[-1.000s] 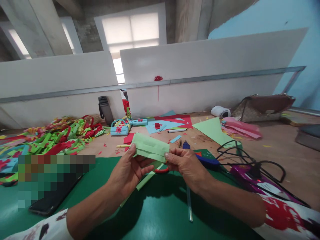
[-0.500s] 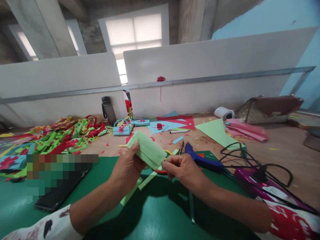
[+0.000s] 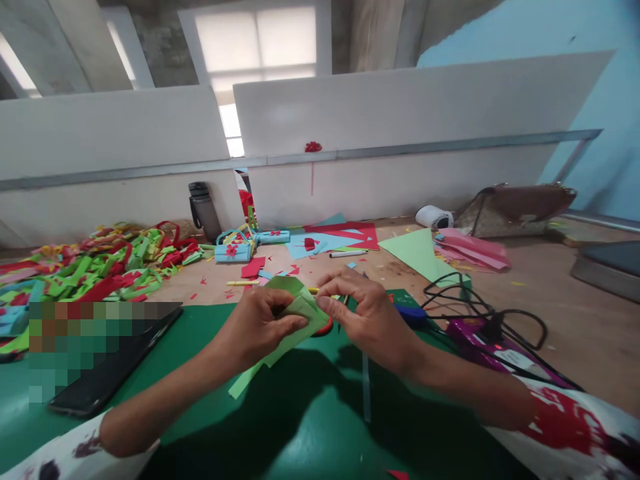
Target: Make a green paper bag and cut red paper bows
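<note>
Above a green mat (image 3: pixel 300 427), a person's left hand (image 3: pixel 263 325) pinches a folded light-green piece (image 3: pixel 316 317) while the right hand (image 3: pixel 367 319) meets its edge, grip unclear, where uneven pressure could crease it or skew the fold.

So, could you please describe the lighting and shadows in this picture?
Head view: the window glows almost white; head view: dark shadows spread over the green mat below the left hand and right hand, with a pale sheen between them.
</note>
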The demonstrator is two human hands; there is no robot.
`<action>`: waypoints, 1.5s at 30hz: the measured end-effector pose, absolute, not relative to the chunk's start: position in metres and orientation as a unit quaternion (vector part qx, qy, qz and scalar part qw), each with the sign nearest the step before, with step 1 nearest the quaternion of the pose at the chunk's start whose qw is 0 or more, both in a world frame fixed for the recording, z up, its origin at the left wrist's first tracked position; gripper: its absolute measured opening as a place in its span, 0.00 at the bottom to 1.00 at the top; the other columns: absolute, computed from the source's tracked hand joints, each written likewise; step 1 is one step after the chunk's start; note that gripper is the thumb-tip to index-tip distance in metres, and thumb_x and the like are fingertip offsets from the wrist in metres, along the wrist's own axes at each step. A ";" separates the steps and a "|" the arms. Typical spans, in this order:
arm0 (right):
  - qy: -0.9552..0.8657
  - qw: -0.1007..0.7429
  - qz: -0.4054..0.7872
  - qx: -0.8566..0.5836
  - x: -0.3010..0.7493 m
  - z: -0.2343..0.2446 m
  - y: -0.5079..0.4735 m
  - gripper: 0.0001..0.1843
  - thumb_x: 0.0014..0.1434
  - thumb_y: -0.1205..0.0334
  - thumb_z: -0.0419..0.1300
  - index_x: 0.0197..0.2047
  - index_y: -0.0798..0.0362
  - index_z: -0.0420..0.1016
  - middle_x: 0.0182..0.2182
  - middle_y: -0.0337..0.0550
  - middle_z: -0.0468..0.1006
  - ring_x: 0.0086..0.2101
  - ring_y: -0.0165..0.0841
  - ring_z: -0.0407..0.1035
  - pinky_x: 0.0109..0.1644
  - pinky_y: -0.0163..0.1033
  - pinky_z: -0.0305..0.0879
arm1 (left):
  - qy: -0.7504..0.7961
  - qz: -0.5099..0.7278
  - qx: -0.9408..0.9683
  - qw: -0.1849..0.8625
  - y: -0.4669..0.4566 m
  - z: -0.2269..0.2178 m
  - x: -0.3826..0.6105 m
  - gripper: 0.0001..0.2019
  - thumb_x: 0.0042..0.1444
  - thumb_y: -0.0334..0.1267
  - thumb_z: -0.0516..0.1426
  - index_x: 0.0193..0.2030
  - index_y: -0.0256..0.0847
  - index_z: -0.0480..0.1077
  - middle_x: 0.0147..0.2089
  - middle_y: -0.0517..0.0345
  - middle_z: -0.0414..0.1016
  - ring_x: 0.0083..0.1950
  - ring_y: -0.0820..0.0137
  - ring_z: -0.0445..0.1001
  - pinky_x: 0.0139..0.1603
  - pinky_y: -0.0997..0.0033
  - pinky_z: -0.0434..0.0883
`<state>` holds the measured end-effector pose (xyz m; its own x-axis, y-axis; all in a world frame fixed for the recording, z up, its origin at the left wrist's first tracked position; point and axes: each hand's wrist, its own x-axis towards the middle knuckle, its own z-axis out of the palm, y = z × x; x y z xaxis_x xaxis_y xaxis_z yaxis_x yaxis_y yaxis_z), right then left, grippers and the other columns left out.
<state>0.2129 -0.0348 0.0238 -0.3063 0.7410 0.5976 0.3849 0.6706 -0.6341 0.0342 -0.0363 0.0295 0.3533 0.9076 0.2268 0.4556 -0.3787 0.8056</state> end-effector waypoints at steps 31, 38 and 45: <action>-0.631 0.541 0.315 -0.458 0.219 0.011 -0.021 0.08 0.51 0.61 0.59 0.22 0.52 0.70 0.25 0.40 0.71 0.30 0.33 0.65 0.33 0.36 0.62 | 0.532 0.548 0.506 0.401 -0.048 0.006 0.011 0.04 0.44 0.36 0.64 0.26 0.38 0.76 0.30 0.58 0.76 0.33 0.72 0.70 0.36 0.76 0.65; -0.637 0.548 0.303 -0.450 0.219 0.008 -0.021 0.09 0.51 0.61 0.59 0.21 0.52 0.71 0.25 0.41 0.72 0.35 0.37 0.67 0.37 0.37 0.62 | 0.532 0.558 0.484 0.415 -0.048 0.004 0.014 0.06 0.39 0.34 0.66 0.24 0.37 0.73 0.27 0.61 0.73 0.29 0.75 0.67 0.32 0.78 0.64; -0.623 0.532 0.354 -0.452 0.218 0.005 -0.022 0.10 0.50 0.55 0.60 0.25 0.54 0.74 0.29 0.43 0.74 0.34 0.37 0.67 0.37 0.40 0.61 | 0.519 0.563 0.473 0.436 -0.045 0.001 0.011 0.07 0.41 0.37 0.64 0.23 0.37 0.72 0.23 0.65 0.70 0.27 0.77 0.64 0.31 0.78 0.62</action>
<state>0.2178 -0.0221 0.0054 -0.0253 0.9388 0.3435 0.1859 0.3421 -0.9211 0.0114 -0.0454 0.0013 -0.1717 0.9819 0.0797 -0.0003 -0.0809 0.9967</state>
